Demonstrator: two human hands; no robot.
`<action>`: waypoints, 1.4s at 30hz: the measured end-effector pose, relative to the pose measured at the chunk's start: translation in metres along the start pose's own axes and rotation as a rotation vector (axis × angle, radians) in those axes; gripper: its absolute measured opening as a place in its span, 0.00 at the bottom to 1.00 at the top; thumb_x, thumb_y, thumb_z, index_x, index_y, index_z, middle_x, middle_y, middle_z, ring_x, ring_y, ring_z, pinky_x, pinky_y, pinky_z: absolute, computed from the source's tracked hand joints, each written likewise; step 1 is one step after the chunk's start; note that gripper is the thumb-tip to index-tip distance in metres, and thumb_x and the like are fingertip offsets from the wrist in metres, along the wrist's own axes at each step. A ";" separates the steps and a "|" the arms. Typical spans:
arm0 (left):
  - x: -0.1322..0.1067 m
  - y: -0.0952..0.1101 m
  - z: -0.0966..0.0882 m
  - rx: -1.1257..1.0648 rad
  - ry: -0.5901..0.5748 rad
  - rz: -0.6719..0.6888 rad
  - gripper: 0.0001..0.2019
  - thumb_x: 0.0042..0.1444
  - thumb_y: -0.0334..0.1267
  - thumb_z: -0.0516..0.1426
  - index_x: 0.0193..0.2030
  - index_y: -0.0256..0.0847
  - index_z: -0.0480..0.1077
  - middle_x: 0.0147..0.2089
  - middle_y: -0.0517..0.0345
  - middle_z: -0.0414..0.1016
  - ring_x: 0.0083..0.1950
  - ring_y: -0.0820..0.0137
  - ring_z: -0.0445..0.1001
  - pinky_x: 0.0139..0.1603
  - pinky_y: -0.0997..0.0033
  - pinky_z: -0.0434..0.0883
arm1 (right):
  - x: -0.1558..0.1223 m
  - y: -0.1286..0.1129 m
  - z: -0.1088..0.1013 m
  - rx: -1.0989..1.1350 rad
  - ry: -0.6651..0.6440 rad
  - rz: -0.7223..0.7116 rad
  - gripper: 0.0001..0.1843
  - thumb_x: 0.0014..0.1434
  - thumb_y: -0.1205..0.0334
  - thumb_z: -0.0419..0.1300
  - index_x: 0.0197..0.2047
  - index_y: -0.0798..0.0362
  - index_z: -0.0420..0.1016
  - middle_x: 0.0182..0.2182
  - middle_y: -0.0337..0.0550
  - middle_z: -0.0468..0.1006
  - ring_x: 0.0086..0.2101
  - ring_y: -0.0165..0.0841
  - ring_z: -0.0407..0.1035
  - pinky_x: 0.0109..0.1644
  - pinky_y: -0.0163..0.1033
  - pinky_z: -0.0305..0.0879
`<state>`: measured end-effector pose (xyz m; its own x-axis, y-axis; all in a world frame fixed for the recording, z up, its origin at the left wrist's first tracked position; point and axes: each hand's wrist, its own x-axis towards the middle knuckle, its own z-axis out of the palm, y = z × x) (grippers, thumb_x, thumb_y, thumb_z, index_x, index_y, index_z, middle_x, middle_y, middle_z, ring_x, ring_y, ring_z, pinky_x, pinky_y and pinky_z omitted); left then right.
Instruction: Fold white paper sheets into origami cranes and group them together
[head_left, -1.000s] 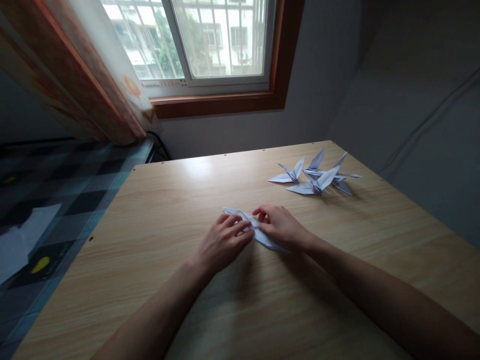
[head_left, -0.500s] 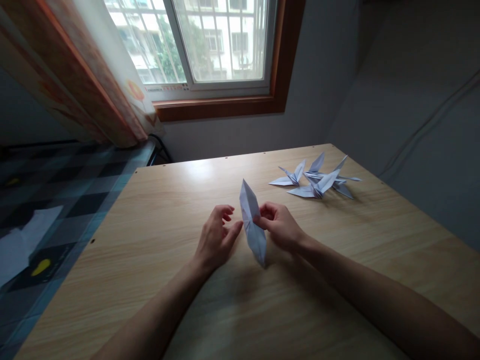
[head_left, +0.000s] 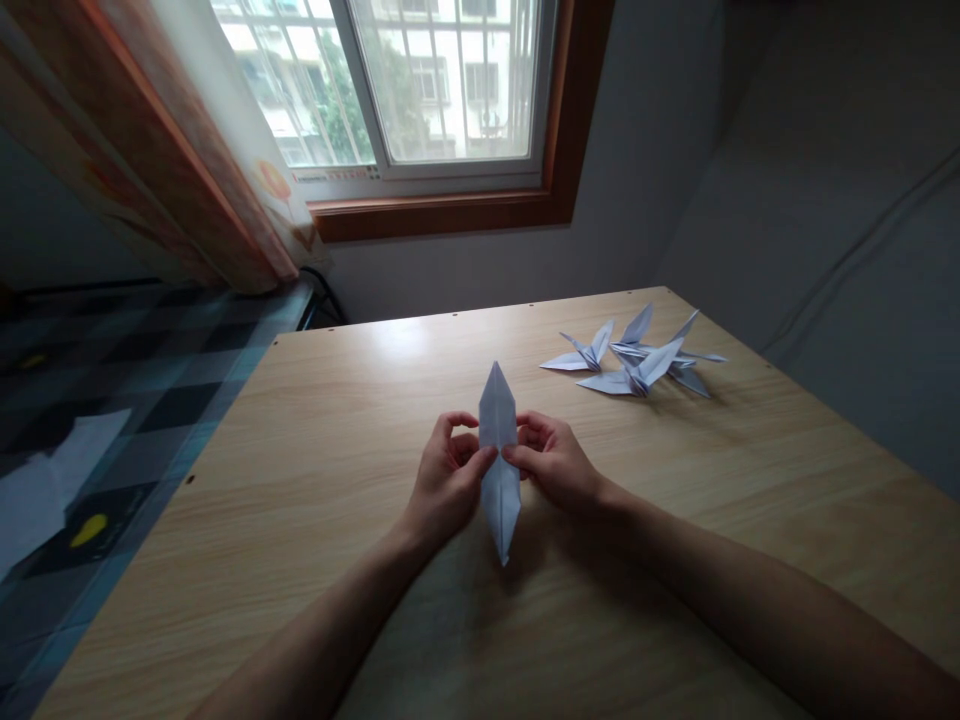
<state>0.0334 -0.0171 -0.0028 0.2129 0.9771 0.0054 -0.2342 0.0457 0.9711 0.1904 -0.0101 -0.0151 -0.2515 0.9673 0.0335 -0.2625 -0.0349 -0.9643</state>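
A white folded paper (head_left: 498,415), long and diamond-shaped with pointed ends and a crease down its middle, is held above the table between both hands. My left hand (head_left: 448,475) pinches its left edge, the thumb lying on the front near the centre. On the opposite edge my right hand (head_left: 553,462) grips it the same way, its thumb almost meeting the other. The fingers behind the paper are partly hidden. Several folded paper cranes (head_left: 637,368) with spread wings rest in a cluster beyond my right hand.
The light wooden table (head_left: 337,420) spreads under my hands. To the left lies a dark checked cloth surface (head_left: 150,370) with white paper sheets (head_left: 37,495) on it. A window (head_left: 450,90) and an orange-patterned curtain (head_left: 172,130) are at the back.
My left hand has closed on the paper's left edge, where before it was apart from it. The paper has turned to face me more squarely and upright.
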 end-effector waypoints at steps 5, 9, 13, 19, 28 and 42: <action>0.001 -0.002 -0.003 0.055 0.040 0.050 0.17 0.52 0.40 0.64 0.39 0.44 0.58 0.23 0.69 0.69 0.20 0.77 0.66 0.21 0.79 0.63 | -0.001 0.001 0.001 -0.019 0.055 -0.009 0.20 0.50 0.59 0.68 0.45 0.54 0.70 0.20 0.29 0.70 0.20 0.25 0.65 0.25 0.32 0.61; 0.002 -0.001 -0.004 0.199 0.088 0.118 0.11 0.54 0.41 0.62 0.33 0.40 0.63 0.23 0.67 0.67 0.21 0.79 0.63 0.20 0.81 0.58 | -0.002 -0.001 0.000 -0.008 0.097 -0.025 0.17 0.51 0.57 0.66 0.42 0.53 0.68 0.19 0.30 0.72 0.20 0.26 0.67 0.23 0.31 0.61; -0.002 0.001 -0.003 0.228 0.039 0.073 0.09 0.56 0.42 0.58 0.39 0.39 0.67 0.22 0.66 0.67 0.19 0.78 0.61 0.19 0.79 0.56 | -0.002 -0.003 0.000 0.002 0.089 -0.028 0.15 0.49 0.59 0.67 0.38 0.53 0.68 0.20 0.32 0.73 0.21 0.27 0.68 0.24 0.32 0.63; -0.005 -0.005 -0.006 0.334 0.031 0.171 0.11 0.58 0.43 0.58 0.44 0.41 0.67 0.28 0.61 0.73 0.26 0.72 0.71 0.25 0.75 0.64 | -0.002 0.003 0.002 -0.012 0.073 -0.053 0.16 0.48 0.63 0.68 0.37 0.52 0.68 0.22 0.31 0.72 0.21 0.26 0.68 0.24 0.32 0.64; -0.001 -0.004 -0.002 0.282 0.111 0.180 0.18 0.50 0.39 0.64 0.46 0.41 0.64 0.35 0.60 0.74 0.30 0.73 0.73 0.30 0.74 0.70 | -0.006 0.001 0.005 0.016 0.104 -0.096 0.12 0.52 0.59 0.65 0.37 0.53 0.69 0.22 0.33 0.73 0.21 0.27 0.69 0.24 0.33 0.65; -0.003 0.005 -0.004 0.654 0.083 0.291 0.10 0.55 0.41 0.58 0.28 0.39 0.67 0.32 0.58 0.70 0.30 0.72 0.68 0.29 0.72 0.66 | -0.008 0.007 0.007 0.036 0.043 -0.131 0.17 0.48 0.67 0.64 0.42 0.50 0.66 0.24 0.31 0.72 0.23 0.27 0.70 0.26 0.33 0.66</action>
<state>0.0274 -0.0187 0.0008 0.1498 0.9445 0.2923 0.3513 -0.3272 0.8772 0.1844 -0.0199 -0.0205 -0.1727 0.9740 0.1466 -0.3238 0.0845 -0.9424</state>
